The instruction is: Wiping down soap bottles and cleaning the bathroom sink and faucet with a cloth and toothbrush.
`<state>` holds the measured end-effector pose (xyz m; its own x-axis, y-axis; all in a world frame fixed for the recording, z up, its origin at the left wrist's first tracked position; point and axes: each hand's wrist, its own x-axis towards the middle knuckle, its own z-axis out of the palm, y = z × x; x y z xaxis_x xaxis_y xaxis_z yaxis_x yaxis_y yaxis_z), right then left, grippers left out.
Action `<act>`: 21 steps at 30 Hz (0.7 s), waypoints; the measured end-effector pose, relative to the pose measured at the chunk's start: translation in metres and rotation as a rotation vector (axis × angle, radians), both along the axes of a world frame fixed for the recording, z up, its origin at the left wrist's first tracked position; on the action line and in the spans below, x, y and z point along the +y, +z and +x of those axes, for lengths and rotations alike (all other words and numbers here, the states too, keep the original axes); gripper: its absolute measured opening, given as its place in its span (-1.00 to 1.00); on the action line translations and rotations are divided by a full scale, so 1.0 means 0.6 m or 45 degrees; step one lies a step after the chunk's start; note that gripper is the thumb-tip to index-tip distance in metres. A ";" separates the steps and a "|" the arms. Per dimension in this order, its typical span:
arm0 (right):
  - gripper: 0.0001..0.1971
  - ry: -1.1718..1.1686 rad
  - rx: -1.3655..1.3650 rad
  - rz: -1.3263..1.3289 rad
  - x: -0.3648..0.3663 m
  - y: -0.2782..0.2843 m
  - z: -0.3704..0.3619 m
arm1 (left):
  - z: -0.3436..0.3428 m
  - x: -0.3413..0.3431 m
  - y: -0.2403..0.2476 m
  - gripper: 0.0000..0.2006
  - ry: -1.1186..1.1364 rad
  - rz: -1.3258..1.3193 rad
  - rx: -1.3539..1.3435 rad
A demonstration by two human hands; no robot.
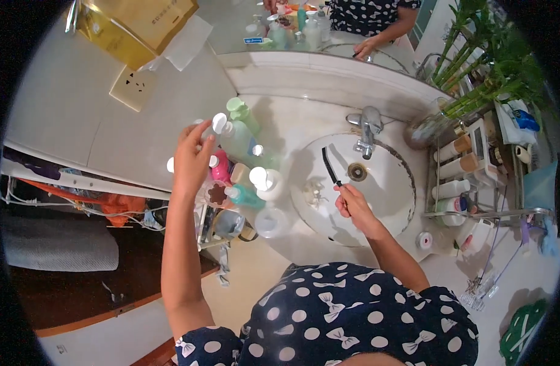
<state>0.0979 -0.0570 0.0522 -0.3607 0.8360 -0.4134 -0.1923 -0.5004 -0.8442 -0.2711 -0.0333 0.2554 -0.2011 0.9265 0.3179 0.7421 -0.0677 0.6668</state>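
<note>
Over the round white sink [389,210], my right hand [355,206] is closed around the handle of a black comb [328,165]. The comb's long toothed part points up and away from me, left of the drain. My left hand [193,152] is raised at the left end of the counter, thumb and forefinger apart beside pale bottle tops; its other fingers are partly hidden. Close to it stand a white-capped pale bottle [238,143], a green pump bottle [242,114] and a pink bottle [220,168]. I see nothing held in this hand.
A chrome faucet [369,131] reaches over the basin. Right of it are a glass vase [427,125] of green stalks and a metal rack [456,210] of bottles. Teal [246,196] and white bottles [269,184] crowd the left counter. A mirror [243,24] runs behind.
</note>
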 end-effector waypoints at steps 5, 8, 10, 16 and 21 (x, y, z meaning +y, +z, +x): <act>-0.70 0.016 0.028 0.025 0.016 0.011 -0.003 | -0.017 0.095 0.000 -0.64 -0.107 -0.119 0.312; -0.71 0.000 0.076 0.021 0.021 0.008 -0.010 | -0.054 0.126 -0.006 -0.62 -0.177 -0.257 0.425; -0.71 -0.022 0.019 0.000 0.021 0.017 -0.009 | -0.069 0.133 -0.006 -0.62 -0.248 -0.311 0.458; -0.73 -0.094 0.026 -0.069 0.025 0.004 0.011 | -0.035 0.120 0.000 -0.52 0.152 -0.531 -0.148; -0.74 -0.091 0.030 -0.065 0.029 -0.001 0.000 | -0.069 0.114 -0.032 -0.52 0.139 -0.915 -0.663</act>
<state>0.0981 -0.0398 0.0516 -0.3111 0.8379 -0.4484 -0.2484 -0.5271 -0.8127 -0.3123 0.0352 0.2362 -0.2567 0.8339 -0.4886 0.3110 0.5500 0.7751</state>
